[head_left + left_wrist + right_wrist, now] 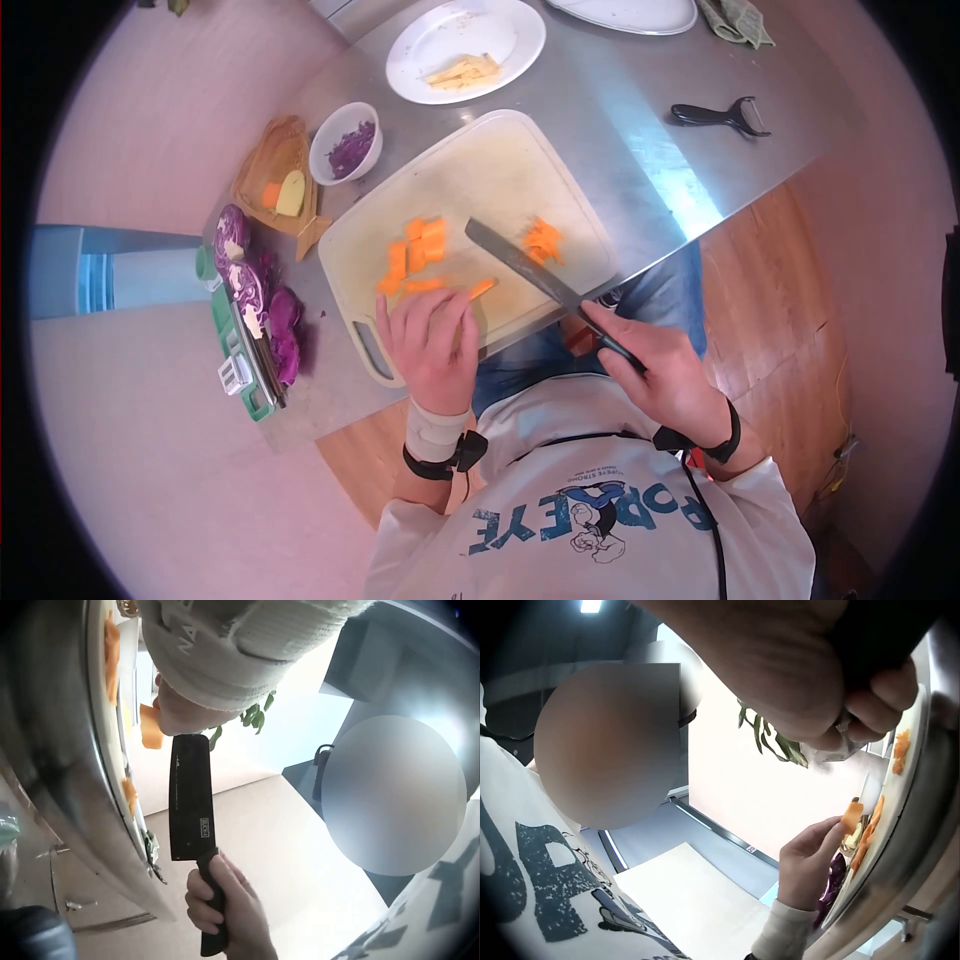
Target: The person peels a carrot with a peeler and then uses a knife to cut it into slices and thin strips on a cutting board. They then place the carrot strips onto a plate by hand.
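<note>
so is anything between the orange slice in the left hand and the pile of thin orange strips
Yes: the knife in the right hand, its blade slanting across between the slice and the strips.

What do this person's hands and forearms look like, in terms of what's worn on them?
Both hands are bare, without gloves. Above the left hand sits a wide pale wristband, lettered in the left wrist view, then a black strap with a black device. The right hand has a similar black strap. The pale sleeves leave both wrists uncovered.
</note>
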Tool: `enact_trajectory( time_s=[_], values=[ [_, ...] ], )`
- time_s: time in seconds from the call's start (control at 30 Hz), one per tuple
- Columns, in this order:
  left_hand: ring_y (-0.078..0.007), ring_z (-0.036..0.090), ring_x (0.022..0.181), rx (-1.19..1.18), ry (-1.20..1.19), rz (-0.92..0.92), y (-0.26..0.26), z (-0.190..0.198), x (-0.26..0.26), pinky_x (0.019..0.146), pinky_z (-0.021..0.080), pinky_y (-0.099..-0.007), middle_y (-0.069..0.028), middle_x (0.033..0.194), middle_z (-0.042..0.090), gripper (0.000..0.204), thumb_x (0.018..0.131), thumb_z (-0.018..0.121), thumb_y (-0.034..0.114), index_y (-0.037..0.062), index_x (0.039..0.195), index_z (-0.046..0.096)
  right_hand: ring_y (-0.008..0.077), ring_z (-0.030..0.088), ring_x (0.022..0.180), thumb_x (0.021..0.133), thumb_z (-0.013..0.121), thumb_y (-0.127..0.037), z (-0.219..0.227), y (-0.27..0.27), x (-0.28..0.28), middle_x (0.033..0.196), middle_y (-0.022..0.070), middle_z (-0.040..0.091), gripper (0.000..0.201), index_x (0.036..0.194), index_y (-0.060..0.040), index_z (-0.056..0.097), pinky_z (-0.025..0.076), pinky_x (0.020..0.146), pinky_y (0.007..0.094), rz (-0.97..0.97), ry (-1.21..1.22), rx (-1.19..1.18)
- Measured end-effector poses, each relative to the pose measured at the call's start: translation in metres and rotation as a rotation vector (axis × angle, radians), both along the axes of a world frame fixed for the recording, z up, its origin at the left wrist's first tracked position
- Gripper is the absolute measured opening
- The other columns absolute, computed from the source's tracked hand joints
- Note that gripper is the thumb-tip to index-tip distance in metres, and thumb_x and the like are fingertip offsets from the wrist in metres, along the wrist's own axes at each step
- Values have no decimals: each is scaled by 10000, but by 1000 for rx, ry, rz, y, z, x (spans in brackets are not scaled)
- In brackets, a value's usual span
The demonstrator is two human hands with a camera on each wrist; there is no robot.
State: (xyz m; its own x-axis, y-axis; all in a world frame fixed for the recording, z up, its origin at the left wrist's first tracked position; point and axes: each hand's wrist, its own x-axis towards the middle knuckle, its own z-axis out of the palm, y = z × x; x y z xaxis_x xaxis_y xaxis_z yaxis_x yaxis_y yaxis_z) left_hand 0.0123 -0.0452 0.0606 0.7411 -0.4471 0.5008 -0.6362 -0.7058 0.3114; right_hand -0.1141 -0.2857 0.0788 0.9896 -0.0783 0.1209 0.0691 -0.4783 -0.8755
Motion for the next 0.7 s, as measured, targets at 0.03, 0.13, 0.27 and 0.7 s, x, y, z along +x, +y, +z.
enact_trajectory(
  time_s=[0.03,0.13,0.27,0.7],
  values=[
    [-268,645,1109,8,5,-3,-5,-3,-1,1229,330,-572,-20,1122,705,220,856,775,45,123,1061,767,322,675,744,969,696,-71,-2,-1,-3,818,146,658,533,1492,-46,597,565,739,411,22,16,18],
    [-273,643,1119,27,12,-31,-15,-12,-4,1224,332,-573,-18,1125,705,219,844,793,53,122,1051,765,362,694,774,1002,661,-93,3,-7,-7,856,180,682,499,1489,-18,579,567,747,428,67,73,53],
    [-270,639,1125,52,54,-53,-16,-16,-11,1222,327,-566,-19,1125,706,216,837,815,76,117,1042,761,406,699,777,1018,624,-82,6,-9,-6,878,221,697,493,1493,23,545,562,729,450,131,116,120],
    [-275,652,1023,-18,110,-57,-18,-19,0,1216,329,-554,-34,1031,700,251,835,828,101,116,1074,753,403,695,763,995,623,-42,12,4,4,834,222,693,487,1466,52,547,551,688,476,128,121,28]
  ],
)
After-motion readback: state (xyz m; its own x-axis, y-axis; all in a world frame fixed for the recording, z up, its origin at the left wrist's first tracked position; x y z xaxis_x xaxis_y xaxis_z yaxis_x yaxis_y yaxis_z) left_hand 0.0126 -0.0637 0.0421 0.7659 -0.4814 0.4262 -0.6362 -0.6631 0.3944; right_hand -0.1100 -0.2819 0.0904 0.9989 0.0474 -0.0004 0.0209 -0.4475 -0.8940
